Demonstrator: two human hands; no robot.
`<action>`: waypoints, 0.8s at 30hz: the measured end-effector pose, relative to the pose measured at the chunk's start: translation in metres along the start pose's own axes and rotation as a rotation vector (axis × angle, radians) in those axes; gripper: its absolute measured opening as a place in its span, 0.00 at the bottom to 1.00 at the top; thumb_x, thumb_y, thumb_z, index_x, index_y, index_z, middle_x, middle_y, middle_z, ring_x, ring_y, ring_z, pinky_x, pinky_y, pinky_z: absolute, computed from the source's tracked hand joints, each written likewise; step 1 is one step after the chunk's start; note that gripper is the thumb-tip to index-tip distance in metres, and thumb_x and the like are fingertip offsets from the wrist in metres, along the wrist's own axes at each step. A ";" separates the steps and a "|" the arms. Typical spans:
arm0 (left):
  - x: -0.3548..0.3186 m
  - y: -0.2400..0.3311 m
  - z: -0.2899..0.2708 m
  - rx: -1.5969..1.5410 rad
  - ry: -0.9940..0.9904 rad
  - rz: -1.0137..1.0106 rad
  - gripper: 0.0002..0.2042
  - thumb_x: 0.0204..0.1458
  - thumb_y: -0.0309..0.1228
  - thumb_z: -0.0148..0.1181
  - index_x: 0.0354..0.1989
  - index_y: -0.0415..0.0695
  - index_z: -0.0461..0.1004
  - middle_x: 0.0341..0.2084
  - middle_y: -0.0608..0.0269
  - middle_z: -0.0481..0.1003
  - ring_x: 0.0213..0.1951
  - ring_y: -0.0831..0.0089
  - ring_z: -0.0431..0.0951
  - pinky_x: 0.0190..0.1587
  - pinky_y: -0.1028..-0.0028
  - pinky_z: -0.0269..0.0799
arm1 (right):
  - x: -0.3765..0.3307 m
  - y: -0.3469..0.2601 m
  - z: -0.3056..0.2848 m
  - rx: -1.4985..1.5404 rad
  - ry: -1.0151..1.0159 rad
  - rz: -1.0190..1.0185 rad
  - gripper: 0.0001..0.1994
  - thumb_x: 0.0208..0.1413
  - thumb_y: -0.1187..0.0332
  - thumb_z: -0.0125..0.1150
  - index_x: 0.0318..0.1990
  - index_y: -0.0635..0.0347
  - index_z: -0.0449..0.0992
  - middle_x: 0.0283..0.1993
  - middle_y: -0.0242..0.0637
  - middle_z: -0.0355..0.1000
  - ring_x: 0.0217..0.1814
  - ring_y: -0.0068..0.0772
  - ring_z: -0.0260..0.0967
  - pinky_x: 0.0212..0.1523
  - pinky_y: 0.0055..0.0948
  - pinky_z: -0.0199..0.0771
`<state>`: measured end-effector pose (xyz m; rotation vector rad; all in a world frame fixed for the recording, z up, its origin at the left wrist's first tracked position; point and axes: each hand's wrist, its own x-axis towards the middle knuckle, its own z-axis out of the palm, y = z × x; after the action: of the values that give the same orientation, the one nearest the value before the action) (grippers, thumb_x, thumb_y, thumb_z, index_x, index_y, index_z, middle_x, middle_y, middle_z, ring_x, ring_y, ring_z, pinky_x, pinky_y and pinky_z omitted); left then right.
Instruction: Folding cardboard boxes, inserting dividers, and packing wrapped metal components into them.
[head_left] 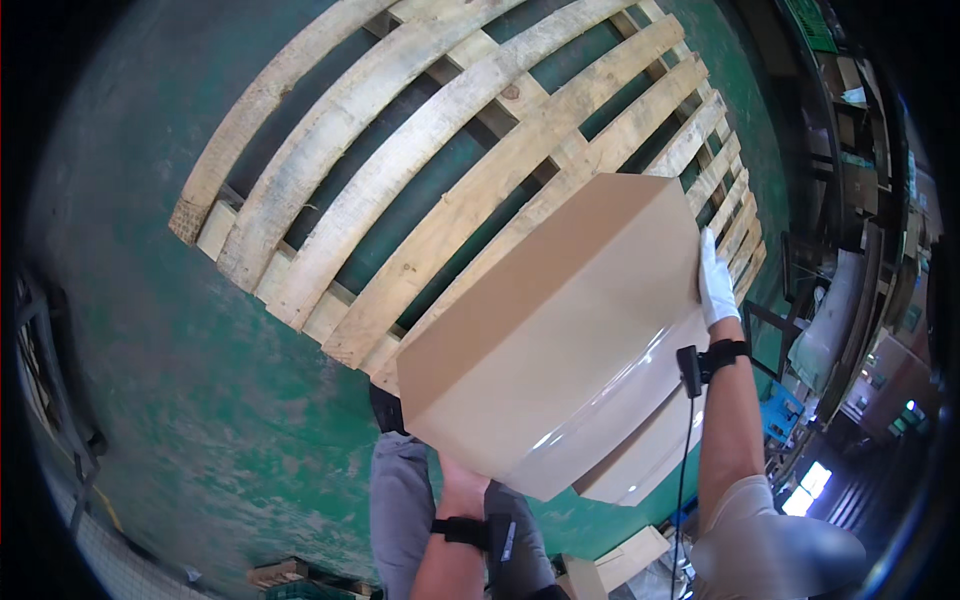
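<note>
Cardboard box (pixel 560 330), plain brown (glossy taped edge), clasped by gloved right hand (pixel 714 285); left grip hidden.

The right grip (pixel 716 280) wears a white glove; black wrist straps (pixel 722 355) ring both forearms, a thin black cable (pixel 683 470) hanging below the right strap; grey trousers (pixel 402 500).

Big plain brown cardboard box (pixel 560 330) in middle, held up over wooden slats, one side shiny with clear tape. Smaller pale cardboard boxes (pixel 625 555) low down near bottom edge, on green floor. Green sign (pixel 812 22) far off at top right, too small to read.
</note>
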<state>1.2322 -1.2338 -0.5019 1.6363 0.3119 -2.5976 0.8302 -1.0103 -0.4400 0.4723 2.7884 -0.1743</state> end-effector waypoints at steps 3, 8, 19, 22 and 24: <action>-0.002 0.000 0.009 0.090 0.127 -0.045 0.27 0.62 0.53 0.40 0.60 0.47 0.64 0.54 0.61 0.70 0.56 0.63 0.70 0.56 0.60 0.69 | -0.008 -0.044 -0.011 -0.083 -0.027 -0.049 0.46 0.57 0.30 0.31 0.41 0.74 0.78 0.40 0.67 0.73 0.50 0.64 0.69 0.54 0.46 0.64; -0.010 0.001 0.005 0.087 0.113 -0.002 0.27 0.62 0.54 0.39 0.60 0.47 0.64 0.54 0.61 0.70 0.56 0.62 0.70 0.56 0.59 0.69 | -0.020 -0.082 -0.010 -0.119 -0.056 -0.183 0.42 0.56 0.30 0.35 0.34 0.66 0.80 0.36 0.62 0.74 0.46 0.62 0.71 0.49 0.45 0.69; -0.008 0.023 0.011 0.143 0.147 0.024 0.30 0.61 0.57 0.38 0.62 0.46 0.62 0.57 0.60 0.68 0.58 0.59 0.68 0.56 0.56 0.68 | -0.031 -0.110 0.014 -0.092 0.127 -0.213 0.34 0.62 0.39 0.33 0.35 0.61 0.77 0.35 0.58 0.75 0.43 0.59 0.73 0.47 0.49 0.70; -0.007 0.008 0.029 0.085 0.100 -0.054 0.31 0.61 0.58 0.38 0.63 0.46 0.61 0.57 0.61 0.68 0.58 0.59 0.67 0.58 0.55 0.66 | -0.019 -0.096 0.006 -0.169 0.154 -0.287 0.32 0.63 0.40 0.34 0.41 0.61 0.77 0.38 0.58 0.75 0.43 0.60 0.73 0.48 0.50 0.70; -0.003 0.023 0.006 0.235 0.161 0.013 0.30 0.60 0.58 0.38 0.62 0.47 0.62 0.56 0.61 0.68 0.58 0.60 0.67 0.57 0.55 0.66 | -0.042 -0.098 0.004 -0.029 0.179 -0.377 0.28 0.62 0.45 0.42 0.49 0.64 0.73 0.46 0.59 0.73 0.48 0.60 0.71 0.51 0.48 0.69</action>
<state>1.2315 -1.2576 -0.4999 1.9185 -0.0001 -2.5809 0.8354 -1.1157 -0.4242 -0.0538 3.0267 -0.1814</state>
